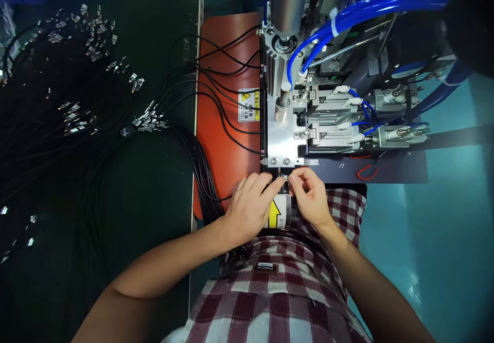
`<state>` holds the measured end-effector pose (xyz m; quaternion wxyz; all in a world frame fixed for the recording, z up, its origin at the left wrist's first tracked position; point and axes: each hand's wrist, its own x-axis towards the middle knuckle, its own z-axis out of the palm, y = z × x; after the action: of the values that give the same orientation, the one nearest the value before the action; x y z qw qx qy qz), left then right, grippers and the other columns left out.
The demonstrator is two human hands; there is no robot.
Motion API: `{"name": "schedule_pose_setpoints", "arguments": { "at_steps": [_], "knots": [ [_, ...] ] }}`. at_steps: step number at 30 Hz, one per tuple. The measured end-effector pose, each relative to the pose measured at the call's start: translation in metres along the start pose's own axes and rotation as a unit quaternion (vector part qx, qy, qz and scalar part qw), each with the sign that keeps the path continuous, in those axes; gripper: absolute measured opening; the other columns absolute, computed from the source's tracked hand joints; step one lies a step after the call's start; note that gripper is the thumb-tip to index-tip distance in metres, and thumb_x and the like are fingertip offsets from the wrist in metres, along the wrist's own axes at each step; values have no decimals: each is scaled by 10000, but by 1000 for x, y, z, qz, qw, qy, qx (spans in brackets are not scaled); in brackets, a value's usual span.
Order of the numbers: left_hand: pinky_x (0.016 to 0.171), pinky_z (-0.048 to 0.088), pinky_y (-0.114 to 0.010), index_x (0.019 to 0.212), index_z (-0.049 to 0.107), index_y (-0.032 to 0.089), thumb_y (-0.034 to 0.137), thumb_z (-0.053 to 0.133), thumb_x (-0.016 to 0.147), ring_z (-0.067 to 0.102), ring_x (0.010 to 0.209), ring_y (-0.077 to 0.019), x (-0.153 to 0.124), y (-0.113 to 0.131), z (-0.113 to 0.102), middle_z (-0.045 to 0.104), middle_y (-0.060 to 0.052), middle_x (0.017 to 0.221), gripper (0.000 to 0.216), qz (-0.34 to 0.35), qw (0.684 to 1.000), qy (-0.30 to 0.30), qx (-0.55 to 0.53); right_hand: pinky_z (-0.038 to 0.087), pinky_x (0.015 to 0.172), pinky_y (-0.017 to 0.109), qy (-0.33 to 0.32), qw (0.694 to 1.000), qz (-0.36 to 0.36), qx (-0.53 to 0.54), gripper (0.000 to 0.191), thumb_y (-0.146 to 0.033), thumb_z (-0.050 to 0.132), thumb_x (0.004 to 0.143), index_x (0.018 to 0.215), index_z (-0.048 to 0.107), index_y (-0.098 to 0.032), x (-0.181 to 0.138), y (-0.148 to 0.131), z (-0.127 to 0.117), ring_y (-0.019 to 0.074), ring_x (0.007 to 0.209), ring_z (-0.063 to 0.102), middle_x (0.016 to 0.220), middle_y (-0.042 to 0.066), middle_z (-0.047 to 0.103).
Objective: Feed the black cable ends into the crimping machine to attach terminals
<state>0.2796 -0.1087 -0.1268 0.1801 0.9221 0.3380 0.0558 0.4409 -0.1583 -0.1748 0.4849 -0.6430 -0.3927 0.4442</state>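
One metal machine (328,116) stands beside an orange mat (227,126), black cables (204,170) lying across it. At the machine's near edge, the left hand (250,204) rests palm down, grip undeterminable; the right hand (309,193) appears to pinch a small metal connector (286,178) at the left forefinger's tip. Recommended: square alignment, light pressure, fingertips clear of the machine.

The garment (293,307) is of checked fabric in maroon, white and muted intermediate squares, covering torso and lap. A small dark rectangular patch (266,268) on the front bears pale lettering, inverted in this view; a white tag (265,264) adjoins it. Black edging (360,189) borders the lap section. Left forearm (170,263) and right forearm (372,284) are bare.
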Motion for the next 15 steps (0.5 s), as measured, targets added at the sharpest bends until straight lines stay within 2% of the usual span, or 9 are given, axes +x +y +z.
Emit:
{"name": "schedule_pose_setpoints", "arguments": {
  "at_steps": [6, 11, 15],
  "knots": [
    [756, 408, -336, 1283, 549, 174, 136, 353, 930, 489, 855, -223, 0, -1, 2, 591, -100, 1028, 406, -1, 1000, -2, 16, 378, 541, 273, 0, 999, 1, -36, 188, -339, 524, 918, 783, 510, -207, 1, -4, -1, 123, 551, 461, 626, -31, 477],
    [728, 421, -346, 1270, 558, 167, 140, 380, 912, 507, 857, -231, 5, 0, 5, 601, -111, 1029, 400, 8, 998, -13, 62, 401, 522, 269, -20, 997, 54, 47, 253, -433, 539, 889, 779, 504, -208, 3, -4, 1, 118, 513, 472, 581, -45, 478],
    [762, 455, -354, 1262, 560, 158, 129, 397, 905, 528, 908, -235, 0, 0, 6, 599, -113, 1042, 394, 5, 998, -2, 56, 419, 546, 271, -32, 995, 49, 80, 303, -486, 569, 850, 764, 503, -203, 5, -1, 0, 117, 521, 478, 577, -50, 482]
  ]
}}
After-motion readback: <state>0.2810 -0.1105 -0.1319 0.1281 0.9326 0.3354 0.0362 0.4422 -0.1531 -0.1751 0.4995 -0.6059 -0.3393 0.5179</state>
